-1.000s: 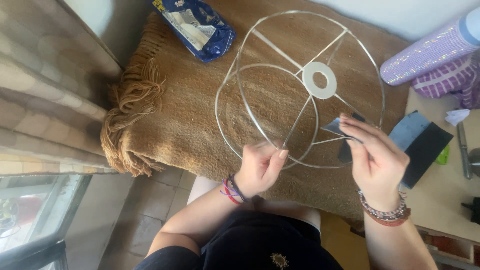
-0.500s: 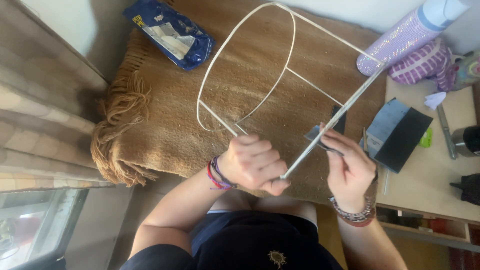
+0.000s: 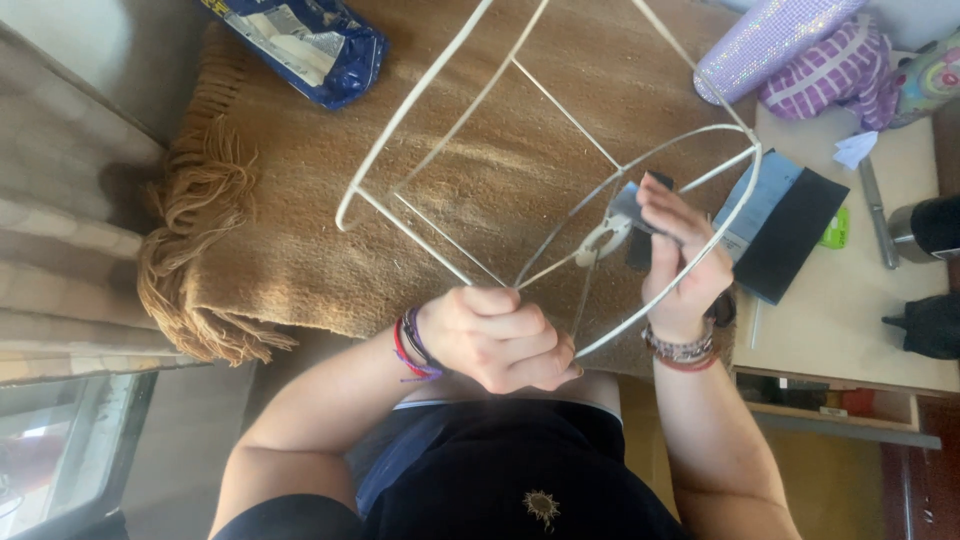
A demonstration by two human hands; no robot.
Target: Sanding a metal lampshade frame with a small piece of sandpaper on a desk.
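A white wire lampshade frame [image 3: 455,130] is held tilted above a brown fringed blanket [image 3: 300,250]. My left hand [image 3: 500,338] is closed around the near edge of its smaller ring. My right hand [image 3: 685,255] pinches a small dark piece of sandpaper [image 3: 632,215] against a spoke, beside the frame's round centre fitting [image 3: 602,240]. The larger ring rises toward the top of the view and is cut off there.
A blue foil packet [image 3: 300,45] lies on the blanket's far left. A lilac glittery roll [image 3: 770,40] and purple checked cloth [image 3: 830,70] lie at far right. Blue and black sheets [image 3: 790,225], a metal tool [image 3: 875,210] and dark items [image 3: 925,228] sit on a pale table [image 3: 850,330].
The frame has been turned again, so its centre fitting and smaller ring now face me. My right hand has moved up to the spoke near that fitting. My left hand keeps its grip.
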